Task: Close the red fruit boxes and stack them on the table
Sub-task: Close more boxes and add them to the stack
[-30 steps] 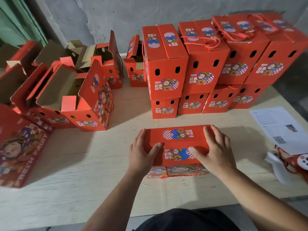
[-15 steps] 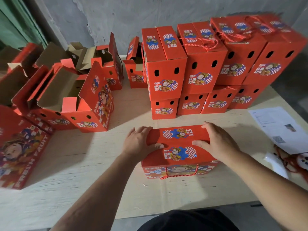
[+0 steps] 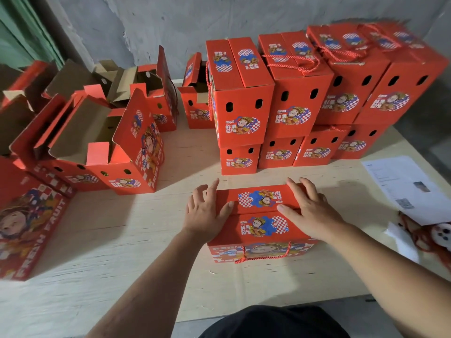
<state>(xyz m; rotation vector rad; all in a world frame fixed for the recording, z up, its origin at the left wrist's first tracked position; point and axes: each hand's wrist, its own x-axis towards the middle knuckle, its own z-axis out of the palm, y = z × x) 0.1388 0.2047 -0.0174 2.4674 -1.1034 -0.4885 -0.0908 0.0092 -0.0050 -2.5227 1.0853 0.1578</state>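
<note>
Resting: closed red box (image 3: 261, 215) on the table (image 3: 122, 240), near the front edge, rope handle on its near face
Left hand (image 3: 207, 211): fingers straight and spread, palm against the box's left end, thumb on the lid — not curled round it
Right hand (image 3: 310, 211): fingers flat on the lid's right side, pressing, no grasp
Stack (image 3: 305, 98): closed boxes, two layers, just behind
Open boxes (image 3: 97, 142): far left, flaps up
Paper sheet (image 3: 405, 186): right edge

The single head-worn camera is looking forward and steeply down from above the near edge of the table (image 3: 102, 252). It is sitting close over both forearms, while facing the grey wall (image 3: 170, 23) behind the table.
</note>
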